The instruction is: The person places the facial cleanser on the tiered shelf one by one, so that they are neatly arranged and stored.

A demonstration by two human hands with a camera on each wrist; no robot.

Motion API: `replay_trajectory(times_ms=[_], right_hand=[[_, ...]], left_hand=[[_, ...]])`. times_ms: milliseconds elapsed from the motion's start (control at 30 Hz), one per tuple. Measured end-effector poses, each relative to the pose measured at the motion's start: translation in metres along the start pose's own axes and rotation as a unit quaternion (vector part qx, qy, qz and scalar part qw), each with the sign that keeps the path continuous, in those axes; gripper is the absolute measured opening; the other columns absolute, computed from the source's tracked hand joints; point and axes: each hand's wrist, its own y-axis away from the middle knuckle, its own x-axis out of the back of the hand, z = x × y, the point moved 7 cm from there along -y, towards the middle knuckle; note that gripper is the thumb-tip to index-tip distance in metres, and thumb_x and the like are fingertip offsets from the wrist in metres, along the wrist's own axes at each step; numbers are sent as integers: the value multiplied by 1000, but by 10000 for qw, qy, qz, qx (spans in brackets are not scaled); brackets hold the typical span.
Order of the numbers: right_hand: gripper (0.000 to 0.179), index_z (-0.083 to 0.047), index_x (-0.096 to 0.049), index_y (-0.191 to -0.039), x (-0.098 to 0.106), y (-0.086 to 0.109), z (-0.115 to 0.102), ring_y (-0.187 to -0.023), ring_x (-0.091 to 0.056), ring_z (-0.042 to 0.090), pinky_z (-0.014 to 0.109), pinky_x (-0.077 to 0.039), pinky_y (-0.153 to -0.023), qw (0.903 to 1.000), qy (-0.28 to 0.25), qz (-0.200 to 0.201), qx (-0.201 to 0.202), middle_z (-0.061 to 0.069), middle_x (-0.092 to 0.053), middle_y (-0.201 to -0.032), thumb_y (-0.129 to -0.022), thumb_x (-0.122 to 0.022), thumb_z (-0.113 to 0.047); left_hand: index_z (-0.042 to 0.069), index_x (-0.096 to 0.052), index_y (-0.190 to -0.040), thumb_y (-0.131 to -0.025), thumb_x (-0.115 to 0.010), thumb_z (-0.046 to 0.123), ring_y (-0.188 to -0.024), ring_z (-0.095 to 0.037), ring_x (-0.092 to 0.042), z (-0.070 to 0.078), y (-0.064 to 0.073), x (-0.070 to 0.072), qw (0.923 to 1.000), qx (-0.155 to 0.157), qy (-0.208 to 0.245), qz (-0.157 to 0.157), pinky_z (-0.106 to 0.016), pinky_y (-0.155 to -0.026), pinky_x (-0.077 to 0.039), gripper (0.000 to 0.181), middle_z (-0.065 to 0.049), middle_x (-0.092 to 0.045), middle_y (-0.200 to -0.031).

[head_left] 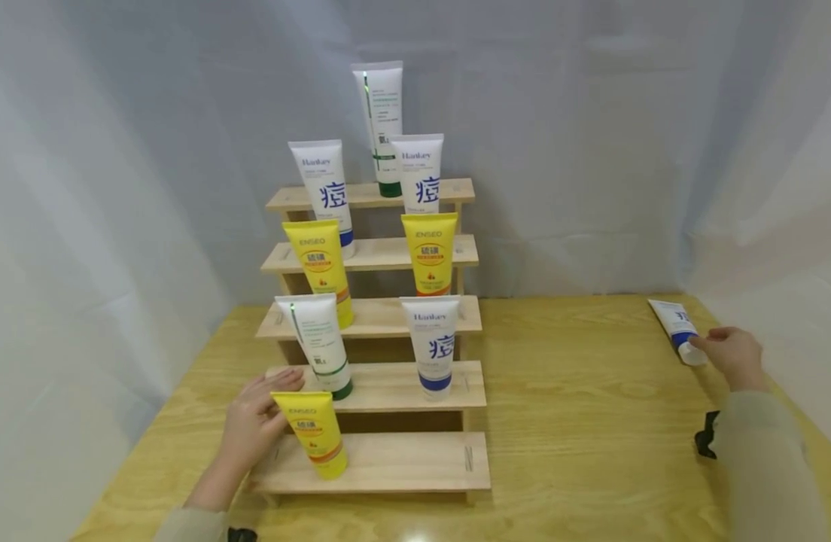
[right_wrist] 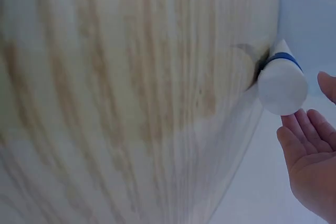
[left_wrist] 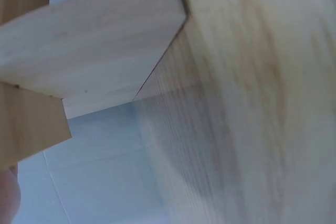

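Note:
At the right, a white tube with a blue band and white cap (head_left: 676,325) lies on its side on the table. My right hand (head_left: 732,357) is at its cap end; in the right wrist view the fingers (right_wrist: 310,135) stretch out beside the white cap (right_wrist: 282,86), thumb spread apart. My left hand (head_left: 253,421) lies against the left side of the stepped wooden stand (head_left: 415,463), its fingertips by the second step, behind a yellow tube (head_left: 312,434) and next to a white-and-green tube (head_left: 317,342). The left wrist view shows mostly wood, with one fingertip (left_wrist: 8,195) at its edge.
More tubes stand cap-down on the steps: a blue-and-white one (head_left: 432,342), yellow ones (head_left: 431,252), two white-and-blue ones (head_left: 324,181) higher up, and a tall white-and-green one (head_left: 382,113) on top. White sheeting (head_left: 558,150) hangs behind the wood-grain table (head_left: 578,421).

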Motion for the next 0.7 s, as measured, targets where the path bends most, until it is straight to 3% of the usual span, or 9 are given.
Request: replay_trajectory(times_ms=[400, 700], right_hand=[[60, 24, -36, -112, -6, -2, 3, -98, -39, 53, 55, -37, -81, 9995, 309, 66, -61, 40, -40, -111, -86, -51, -28], [80, 26, -26, -120, -19, -7, 9, -105, -34, 53, 54, -37, -84, 9968, 227, -649, -418, 43, -28, -119, -85, -50, -42]], left_hand=[[1, -67, -92, -71, -69, 17, -97, -18, -59, 0, 1, 1, 10000, -34, 4, 38, -20, -100, -23, 27, -11, -63, -103], [0, -67, -93, -73, -68, 19, -98, -18, -58, 2, -1, 1, 10000, -55, 34, 50, -21, -101, -23, 28, -11, -63, -103]])
